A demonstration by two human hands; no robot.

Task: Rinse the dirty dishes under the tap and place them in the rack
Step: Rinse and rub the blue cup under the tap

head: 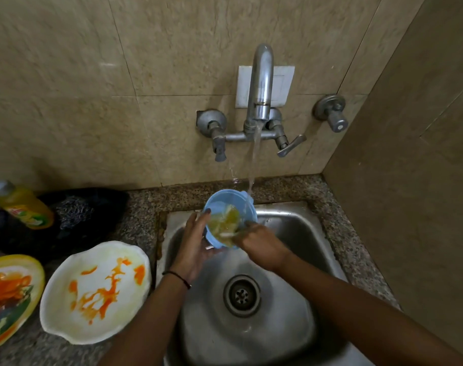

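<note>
A small light blue bowl (226,204) with yellowish residue inside is held tilted over the steel sink (299,233), just under the running tap (260,83). My left hand (196,244) cups the bowl from its left and underneath. My right hand (259,245) grips the bowl's right rim, with fingers reaching into the bowl. The water stream falls at the bowl's far right edge. On the counter to the left lie a white plate (98,291) smeared with orange sauce and a yellow-rimmed plate (9,294), also stained orange.
A yellow dish-soap bottle (24,204) and a steel scrubber (71,211) rest on a dark cloth at the back left. The drain (241,295) sits mid-sink. A second valve (333,112) is on the wall at right. No rack is in view.
</note>
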